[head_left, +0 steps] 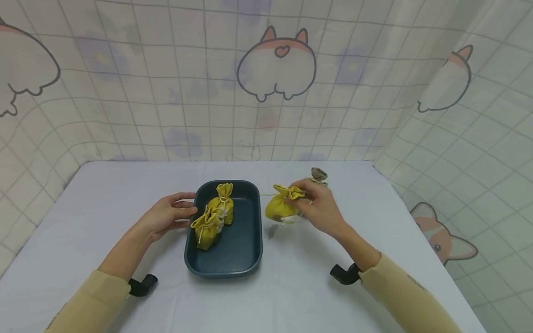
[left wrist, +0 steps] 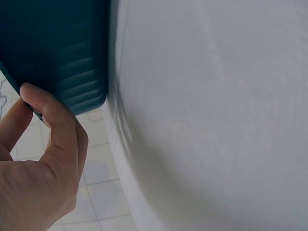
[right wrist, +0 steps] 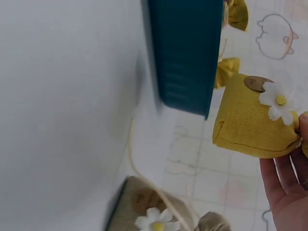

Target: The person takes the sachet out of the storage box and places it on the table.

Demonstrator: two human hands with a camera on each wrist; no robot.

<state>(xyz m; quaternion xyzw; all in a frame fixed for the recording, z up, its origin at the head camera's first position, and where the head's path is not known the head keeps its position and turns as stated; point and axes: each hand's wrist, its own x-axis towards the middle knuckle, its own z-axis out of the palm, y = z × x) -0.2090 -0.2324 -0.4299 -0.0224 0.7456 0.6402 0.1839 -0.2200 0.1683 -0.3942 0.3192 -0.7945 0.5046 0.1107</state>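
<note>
My left hand (head_left: pixel 166 215) pinches the left rim of a dark teal rectangular tub (head_left: pixel 243 236); in the left wrist view its thumb and fingers lie on either side of that edge. Inside the tub, along its left side, stand two yellow drawstring pouches, one farther back (head_left: pixel 226 206) and one nearer (head_left: pixel 205 233). Just right of the tub, my right hand (head_left: pixel 320 208) grips another yellow drawstring pouch (right wrist: pixel 250 115) by its gathered neck, held above the table. That pouch bears a white flower and a small brown oval label.
Behind my right hand stands a grey-brown pouch (head_left: pixel 319 174), mostly hidden in the head view; its white flower and pale cord show in the right wrist view. A white cloth (head_left: pixel 300 296) covers the table. A patterned curtain (head_left: pixel 216 92) hangs at the back and sides.
</note>
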